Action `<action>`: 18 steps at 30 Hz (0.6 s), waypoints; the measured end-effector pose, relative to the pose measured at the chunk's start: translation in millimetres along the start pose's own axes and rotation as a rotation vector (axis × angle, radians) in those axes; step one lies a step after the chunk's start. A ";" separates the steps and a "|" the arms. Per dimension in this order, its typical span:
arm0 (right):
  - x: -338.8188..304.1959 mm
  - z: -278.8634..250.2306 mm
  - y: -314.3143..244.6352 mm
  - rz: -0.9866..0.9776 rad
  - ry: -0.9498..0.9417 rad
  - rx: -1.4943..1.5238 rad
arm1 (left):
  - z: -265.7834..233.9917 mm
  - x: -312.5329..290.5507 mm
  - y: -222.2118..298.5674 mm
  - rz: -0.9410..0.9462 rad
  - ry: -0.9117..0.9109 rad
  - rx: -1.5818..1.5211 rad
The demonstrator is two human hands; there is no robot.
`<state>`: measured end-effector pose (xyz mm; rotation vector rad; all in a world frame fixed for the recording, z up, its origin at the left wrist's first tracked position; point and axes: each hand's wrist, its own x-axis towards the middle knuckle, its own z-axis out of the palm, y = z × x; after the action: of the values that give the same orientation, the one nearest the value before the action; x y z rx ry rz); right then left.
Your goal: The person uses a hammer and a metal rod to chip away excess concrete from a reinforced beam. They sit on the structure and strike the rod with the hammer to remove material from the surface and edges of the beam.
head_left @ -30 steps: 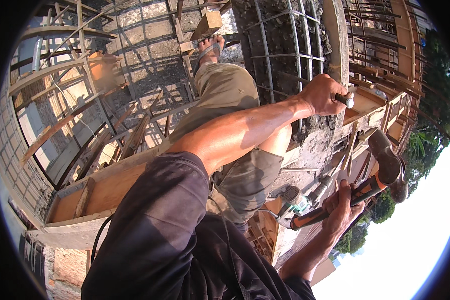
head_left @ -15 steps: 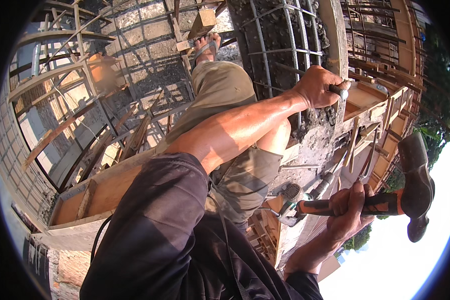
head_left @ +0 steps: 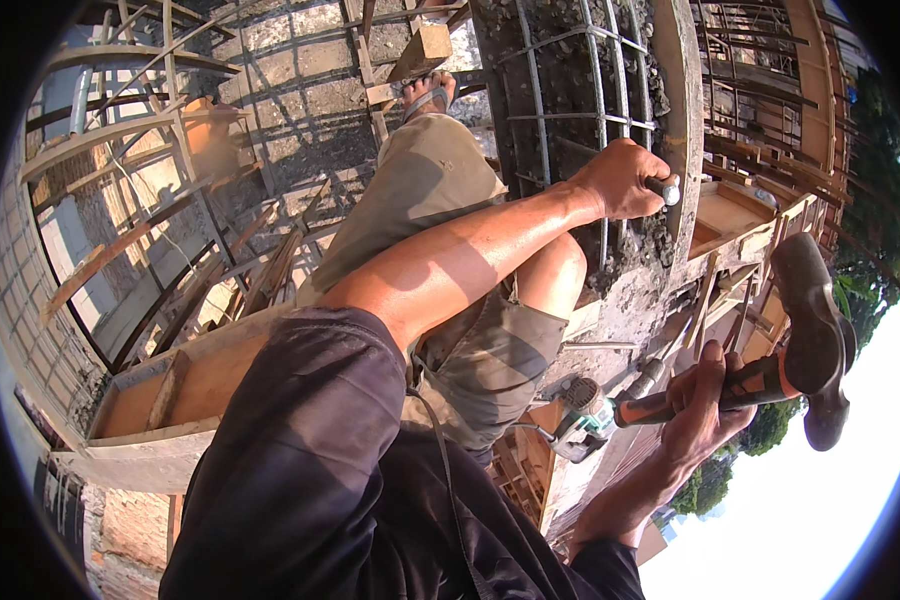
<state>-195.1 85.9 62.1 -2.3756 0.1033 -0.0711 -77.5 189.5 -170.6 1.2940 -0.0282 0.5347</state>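
My left hand [head_left: 622, 178] is closed round a short metal chisel [head_left: 670, 190], whose round end sticks out past the thumb side. It is over the rough, broken concrete edge [head_left: 632, 262], beside the steel bars [head_left: 602, 75]. The chisel's working tip is hidden from view. Lower on the right, my right hand [head_left: 705, 405] grips the orange and black handle of a hammer [head_left: 812, 318]. The dark steel hammer head is up in the air, apart from the chisel.
A green-and-grey power drill [head_left: 582, 408] lies on the concrete ledge below my left hand. Wooden formwork [head_left: 175, 390] runs along the left, over a drop with timbers. A sandalled foot [head_left: 430, 97] rests near a wooden block [head_left: 422, 52]. Trees [head_left: 875, 190] stand at the far right.
The hammer has risen a little and come slightly closer to the chisel. My left hand still grips the chisel, and the whole view has shifted slightly.
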 end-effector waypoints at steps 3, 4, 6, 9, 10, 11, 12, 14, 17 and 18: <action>52.8 -62.1 27.5 -0.727 -0.630 -0.279 | -5.3 2.4 12.1 -0.008 -0.032 0.045; 28.6 -28.2 22.4 -0.516 -0.346 -0.048 | -0.4 1.8 15.1 -0.021 -0.043 -0.006; 7.9 9.7 42.9 -0.072 -0.068 0.006 | 2.6 3.3 12.5 -0.028 -0.082 -0.015; 16.8 13.9 53.6 0.221 -0.289 -0.376 | -0.8 5.9 7.0 -0.021 -0.035 -0.003; 15.8 17.5 40.7 0.257 -0.266 -0.358 | -1.3 7.2 2.1 0.022 -0.020 -0.019; 6.2 18.0 21.3 0.313 -0.249 -0.352 | 0.6 -1.1 -0.4 0.043 -0.007 -0.043; 0.6 15.8 6.1 0.256 -0.211 -0.247 | -2.0 -2.5 1.0 -0.053 -0.082 0.045; -5.4 0.6 -16.6 0.050 -0.073 0.032 | 1.2 -1.0 6.4 -0.048 -0.087 0.027; 10.2 -25.6 -37.0 -0.201 0.073 0.440 | 6.1 -1.3 6.8 -0.037 -0.078 -0.014; 10.6 -19.7 -27.6 -0.182 0.057 0.528 | 7.3 -1.8 5.9 -0.031 -0.072 -0.030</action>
<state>-184.7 91.2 95.6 -1.8502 -0.0957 -0.2245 -79.4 183.2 -163.7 1.2823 -0.0758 0.4597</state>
